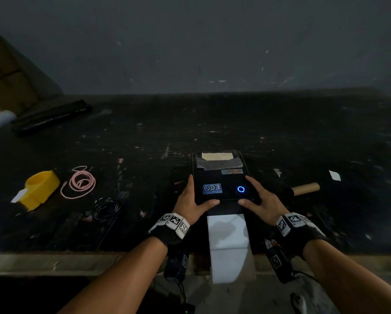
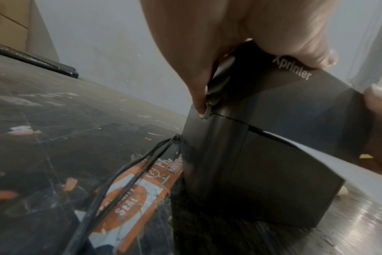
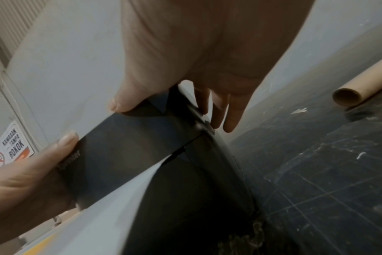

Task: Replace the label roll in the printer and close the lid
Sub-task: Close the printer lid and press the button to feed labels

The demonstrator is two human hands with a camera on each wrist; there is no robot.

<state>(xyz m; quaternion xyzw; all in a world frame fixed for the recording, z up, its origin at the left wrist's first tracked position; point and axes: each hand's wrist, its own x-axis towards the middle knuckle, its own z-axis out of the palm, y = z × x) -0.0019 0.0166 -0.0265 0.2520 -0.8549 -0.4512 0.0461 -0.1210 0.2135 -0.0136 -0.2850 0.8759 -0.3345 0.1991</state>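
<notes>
The black printer [image 1: 221,177] stands near the table's front edge, its lid down and a blue ring light [image 1: 240,189] glowing on top. A white label strip [image 1: 228,241] runs out of the front slot and hangs over the table edge. My left hand [image 1: 190,200] lies on the lid's left front corner, thumb on the front edge, fingers straight down the side. My right hand [image 1: 261,200] mirrors it on the right corner. In the left wrist view a fingertip [image 2: 202,110] touches the lid seam of the printer [image 2: 262,155]. In the right wrist view the thumb [image 3: 120,103] presses the lid.
A cardboard tube [image 1: 305,188] lies right of the printer. To the left are a yellow plastic holder [image 1: 41,186], a coiled pink cable [image 1: 81,182] and a coiled black cable [image 1: 107,208]. A long black object [image 1: 51,117] lies at the back left. The table's front edge [image 1: 54,261] is close.
</notes>
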